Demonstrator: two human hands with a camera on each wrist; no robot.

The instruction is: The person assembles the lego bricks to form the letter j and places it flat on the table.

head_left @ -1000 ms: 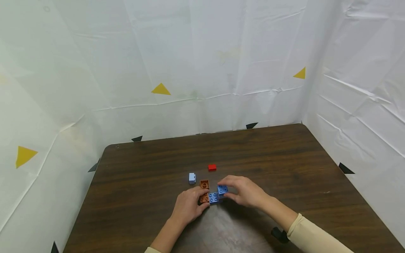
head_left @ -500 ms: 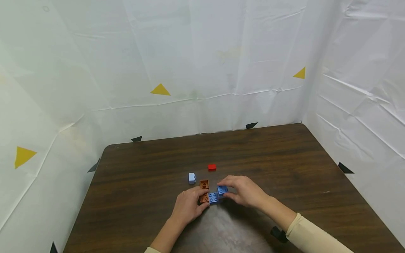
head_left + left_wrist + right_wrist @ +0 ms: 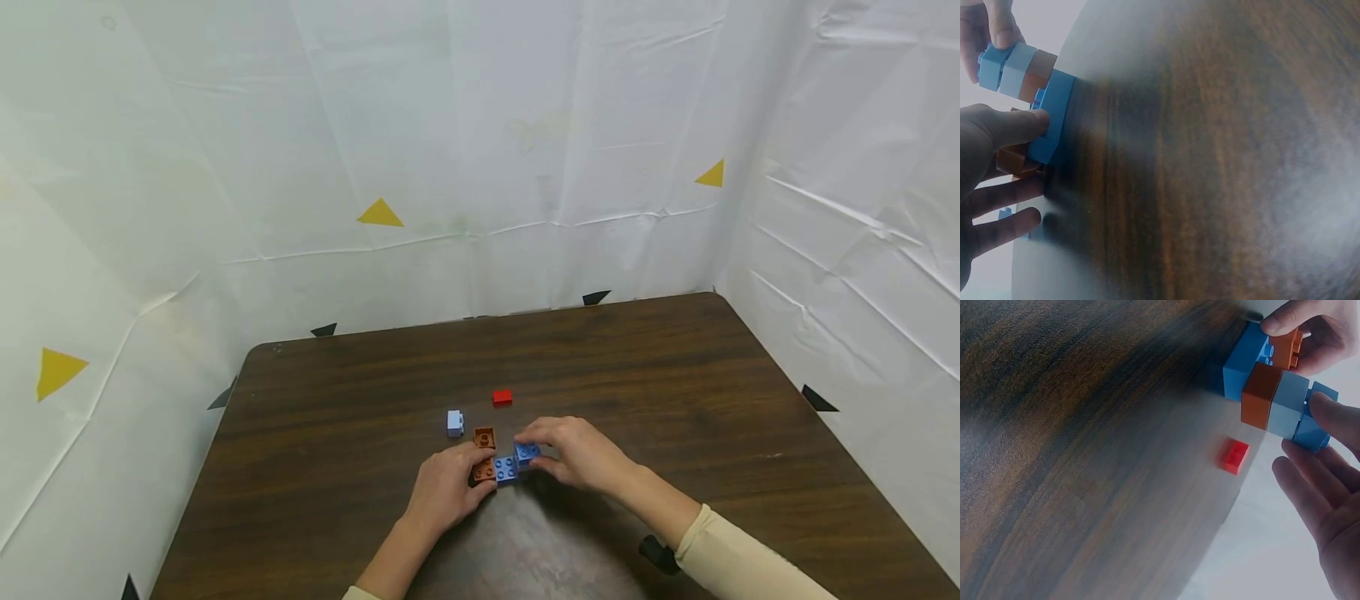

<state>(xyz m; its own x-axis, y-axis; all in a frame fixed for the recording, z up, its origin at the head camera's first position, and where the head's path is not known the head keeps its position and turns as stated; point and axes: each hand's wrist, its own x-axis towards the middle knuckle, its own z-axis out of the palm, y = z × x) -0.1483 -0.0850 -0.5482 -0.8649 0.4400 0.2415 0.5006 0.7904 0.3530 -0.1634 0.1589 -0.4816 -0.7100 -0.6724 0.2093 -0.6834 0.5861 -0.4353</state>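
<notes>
My left hand [image 3: 448,486] grips the left end of a toy brick build, thumb on a long blue brick [image 3: 1059,115] and fingers around the brown bricks [image 3: 484,469]. At the build's right end rises a stack: a brown brick [image 3: 1260,397], a light blue brick [image 3: 1287,403] and a blue brick [image 3: 1314,425] on top. My right hand [image 3: 583,454] pinches that top blue brick between thumb and fingers. In the right wrist view a thin slit shows between it and the light blue brick.
Beyond the build, a small red brick [image 3: 502,397] and a pale blue brick [image 3: 455,423] lie on the dark wooden table [image 3: 337,417]. A black object [image 3: 660,554] shows beside the right sleeve. White sheeting [image 3: 480,150] hangs behind the table.
The top blue brick and my right fingertips have come down very slightly on the stack. My left hand stays in place on the build.
</notes>
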